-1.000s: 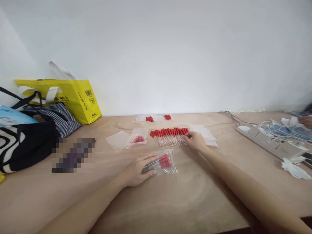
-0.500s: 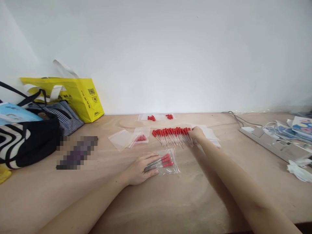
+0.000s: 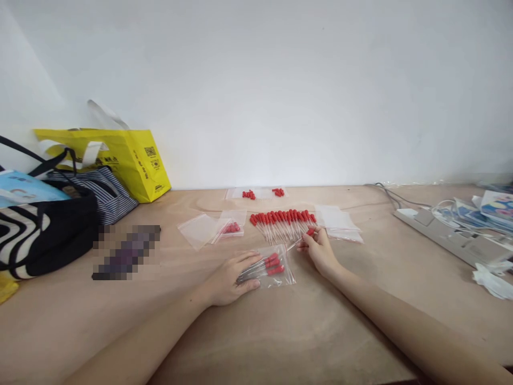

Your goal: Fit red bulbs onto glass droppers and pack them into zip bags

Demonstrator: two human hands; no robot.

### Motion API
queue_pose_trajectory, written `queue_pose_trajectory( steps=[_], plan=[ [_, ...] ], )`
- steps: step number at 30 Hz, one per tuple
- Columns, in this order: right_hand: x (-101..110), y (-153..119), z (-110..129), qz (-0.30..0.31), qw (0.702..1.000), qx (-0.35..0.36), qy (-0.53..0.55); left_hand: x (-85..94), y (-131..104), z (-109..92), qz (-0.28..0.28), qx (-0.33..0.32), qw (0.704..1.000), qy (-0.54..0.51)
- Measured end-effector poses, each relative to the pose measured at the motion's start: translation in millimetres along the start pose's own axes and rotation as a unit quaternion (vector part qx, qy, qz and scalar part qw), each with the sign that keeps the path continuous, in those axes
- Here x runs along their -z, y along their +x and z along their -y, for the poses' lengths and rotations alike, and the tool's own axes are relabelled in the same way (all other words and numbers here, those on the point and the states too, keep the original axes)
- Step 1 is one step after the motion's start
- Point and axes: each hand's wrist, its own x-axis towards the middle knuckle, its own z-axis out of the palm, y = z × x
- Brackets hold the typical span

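Note:
My left hand (image 3: 236, 275) grips a clear zip bag (image 3: 287, 277) at its left end, low over the table. Inside the bag lie a few droppers with red rubber bulbs (image 3: 276, 270). My right hand (image 3: 318, 251) is closed on the red bulb of a single dropper (image 3: 294, 244), whose thin clear tube points left toward the bag's opening. Just behind, a row of red-bulbed droppers (image 3: 280, 216) lies side by side, tubes toward me. Left of the row a zip bag with red bulbs inside (image 3: 232, 227) rests partly under flat zip bags (image 3: 198, 230).
More flat zip bags (image 3: 340, 222) lie right of the row. A clear bag with red bulbs (image 3: 260, 193) is near the wall. At left stand a yellow bag (image 3: 148, 166) and a black bag (image 3: 52, 235), beside a blurred dark object (image 3: 128, 251). A power strip (image 3: 449, 235) is at right.
My right hand has drawn a dropper from the right end of the row and brought it toward me and left, near the bag. My left hand has stayed with the bag.

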Motion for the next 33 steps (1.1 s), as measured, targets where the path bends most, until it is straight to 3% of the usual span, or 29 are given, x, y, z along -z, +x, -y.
queue_pose_trajectory(
  steps=[3, 6, 12, 20, 27, 33],
  plan=[
    [-2, 1, -2, -0.041, 0.997, -0.036, 0.063, -0.9, 0, 2, 0.001, -0.003, 1.000, 0.003],
    [-4, 2, -3, -0.045, 0.995, -0.037, 0.080, -1.0, -1, 1, 0.003, 0.003, 1.000, 0.006],
    [-10, -8, -1, 0.072, 0.995, -0.052, 0.054, 1.0, 0, -1, 0.002, 0.014, 1.000, 0.005],
    [-9, -15, 11, 0.205, 0.973, -0.070, -0.077, 1.0, -1, -1, -0.006, 0.001, 1.000, 0.005],
    [-15, -14, 9, 0.261, 0.960, -0.070, -0.065, 0.1, -1, -1, -0.012, -0.003, 1.000, -0.003],
    [-14, -12, 5, 0.238, 0.970, -0.022, -0.051, 0.3, 0, -1, -0.009, 0.002, 1.000, -0.006]
  ],
)
